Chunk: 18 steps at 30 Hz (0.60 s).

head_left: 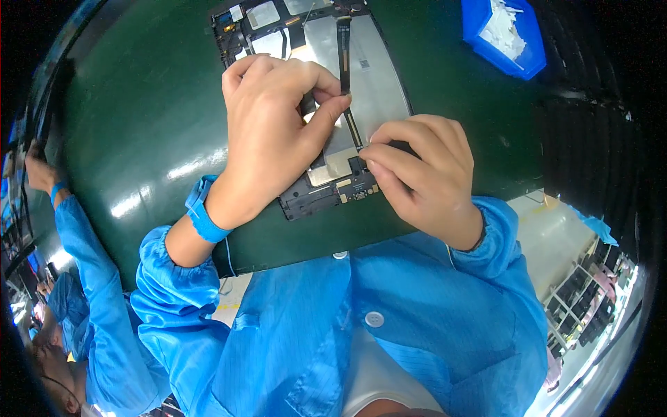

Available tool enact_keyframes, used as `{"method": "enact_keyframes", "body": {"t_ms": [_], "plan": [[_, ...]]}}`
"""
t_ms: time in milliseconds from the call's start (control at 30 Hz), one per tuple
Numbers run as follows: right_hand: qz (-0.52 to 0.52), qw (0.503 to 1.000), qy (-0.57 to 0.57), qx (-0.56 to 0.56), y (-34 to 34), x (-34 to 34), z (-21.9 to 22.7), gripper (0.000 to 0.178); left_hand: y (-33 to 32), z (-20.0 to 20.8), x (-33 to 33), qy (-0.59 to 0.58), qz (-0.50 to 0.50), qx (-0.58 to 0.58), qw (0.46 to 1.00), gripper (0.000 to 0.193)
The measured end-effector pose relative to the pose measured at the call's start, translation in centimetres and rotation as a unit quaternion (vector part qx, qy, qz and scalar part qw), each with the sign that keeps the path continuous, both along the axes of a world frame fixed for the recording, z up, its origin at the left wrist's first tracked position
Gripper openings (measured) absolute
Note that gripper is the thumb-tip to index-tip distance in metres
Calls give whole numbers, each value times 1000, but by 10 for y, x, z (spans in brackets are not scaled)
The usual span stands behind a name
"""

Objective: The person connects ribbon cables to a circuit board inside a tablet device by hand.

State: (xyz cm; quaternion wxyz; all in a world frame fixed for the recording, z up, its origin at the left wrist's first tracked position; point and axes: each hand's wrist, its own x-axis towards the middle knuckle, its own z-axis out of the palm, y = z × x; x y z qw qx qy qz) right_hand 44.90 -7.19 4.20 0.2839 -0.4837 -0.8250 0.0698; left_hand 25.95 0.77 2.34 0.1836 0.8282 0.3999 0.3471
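An opened tablet [384, 78] lies on the green table, its inside facing up, with silver metal plates and a black frame. A long dark flex cable [344, 52] runs down along it. My left hand [267, 128] is over the tablet's left side, thumb and forefinger pinched on the middle of the cable. At the cable's lower end, my right hand [436, 170] has its thumb and forefinger closed together, touching the end beside a small circuit board [358, 189]. The fingertips partly hide that end. A blue wrist strap [206, 212] circles my left wrist.
A blue tray [478, 43] with small white pieces stands at the far right of the green table [153, 104]. Black ribbed material [580, 153] lies beyond the right edge. On the left, a co-worker's blue sleeve [87, 240] reaches along the table edge.
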Motion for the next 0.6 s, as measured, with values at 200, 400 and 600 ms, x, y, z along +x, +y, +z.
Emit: {"method": "enact_keyframes", "body": {"t_ms": [200, 400, 600], "plan": [[2, 1000, 13, -2, 0, 2, -1, 19, 0, 0, 2, 10, 4, 8, 1000, 9], [8, 1000, 4, 7, 1, 3, -7, 17, -2, 0, 3, 16, 11, 4, 1000, 8], [4, 1000, 16, -2, 1, 2, -7, 17, -2, -1, 3, 12, 18, 8, 1000, 9]]}}
